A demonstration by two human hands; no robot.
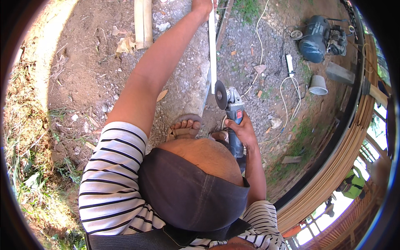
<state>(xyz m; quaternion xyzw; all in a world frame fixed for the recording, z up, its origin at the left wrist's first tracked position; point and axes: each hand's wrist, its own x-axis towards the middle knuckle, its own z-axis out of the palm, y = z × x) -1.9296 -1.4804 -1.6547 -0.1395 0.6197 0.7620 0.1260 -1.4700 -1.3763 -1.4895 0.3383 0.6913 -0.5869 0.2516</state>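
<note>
Near the top edge, the left hand (203, 9), partly cut off by the view, pinches a white bar (213, 50). From that grip, the bar's long axis runs almost straight back toward the person, along the edge of a concrete strip (191, 79). Its near end sits just left of the dark disc (221, 95) on a grinder (236, 114); whether they touch, I cannot tell. The right hand (243, 130), nearer that end, has its grip wrapped around the grinder's body.
</note>
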